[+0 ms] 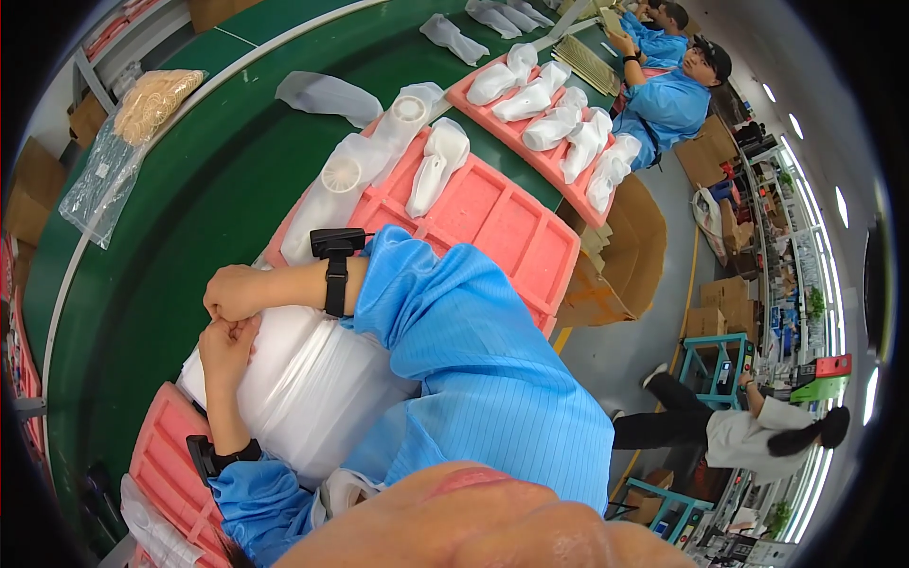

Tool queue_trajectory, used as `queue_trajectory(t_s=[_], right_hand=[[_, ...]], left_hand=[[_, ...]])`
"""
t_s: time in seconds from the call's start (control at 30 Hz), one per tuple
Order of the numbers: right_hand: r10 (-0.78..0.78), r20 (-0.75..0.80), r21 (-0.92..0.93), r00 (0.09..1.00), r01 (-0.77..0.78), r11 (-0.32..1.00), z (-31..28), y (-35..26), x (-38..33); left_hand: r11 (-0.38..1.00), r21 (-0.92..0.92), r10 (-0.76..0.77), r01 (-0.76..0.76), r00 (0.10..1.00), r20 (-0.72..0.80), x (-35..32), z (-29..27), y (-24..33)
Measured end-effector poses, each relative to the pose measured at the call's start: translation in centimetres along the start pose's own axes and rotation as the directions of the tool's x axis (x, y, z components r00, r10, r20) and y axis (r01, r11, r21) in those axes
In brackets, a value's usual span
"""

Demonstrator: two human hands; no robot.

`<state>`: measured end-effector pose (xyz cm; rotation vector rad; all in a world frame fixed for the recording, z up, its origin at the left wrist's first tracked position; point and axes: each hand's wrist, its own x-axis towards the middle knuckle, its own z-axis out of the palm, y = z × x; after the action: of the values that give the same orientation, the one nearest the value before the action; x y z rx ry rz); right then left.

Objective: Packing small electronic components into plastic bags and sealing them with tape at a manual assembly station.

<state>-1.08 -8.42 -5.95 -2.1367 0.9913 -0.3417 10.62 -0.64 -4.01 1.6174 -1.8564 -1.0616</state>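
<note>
A thick stack of thin, translucent white bags or sheets (327,388) lies close in front of me. At its far left edge, my left hand (225,352) and my right hand (235,292) meet with fingertips pinched close together. Whatever is between the fingers is hidden or too thin to make out. Beyond my right forearm is a pink compartment tray (507,218). It bears a white-wrapped part (439,168) and, along its left side, a translucent bag with a round ribbed white piece (341,175) inside.
Another pink tray (595,210) farther off holds several white-wrapped parts. A third pink tray (175,440) stands lower left. Loose bags lie on the green table (142,303), near a bundle of tan bands (156,102). A cardboard box (630,256) stands right; co-workers (677,99) sit far right.
</note>
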Motion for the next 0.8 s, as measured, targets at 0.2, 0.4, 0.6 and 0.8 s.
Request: queue_trajectory(t_s=[0.2, 0.4, 0.6, 0.8], right_hand=[[0.018, -0.003, 0.015, 1.0, -0.018, 1.0, -0.7, -0.3, -0.5], [-0.001, 0.01, -0.038, 1.0, 0.001, 0.999, 0.2, 0.2, 0.1], [-0.118, -0.05, -0.103, 0.992, 0.112, 0.988, 1.0, 1.2, 0.7], [-0.127, -0.05, 0.017, 0.991, 0.128, 0.992, -0.6, 1.3, -0.4]], left_hand=[[1.0, -0.012, 0.011, -0.011, 1.0, 0.006, 0.2, 0.0, 0.4], [0.998, 0.057, 0.039, -0.039, 0.999, 0.003, 0.1, -0.2, 0.0], [0.964, 0.198, 0.19, -0.176, 0.98, -0.054, 0.1, 0.0, -1.3], [0.928, 0.315, 0.226, -0.199, 0.973, -0.05, 0.5, 0.8, -1.7]])
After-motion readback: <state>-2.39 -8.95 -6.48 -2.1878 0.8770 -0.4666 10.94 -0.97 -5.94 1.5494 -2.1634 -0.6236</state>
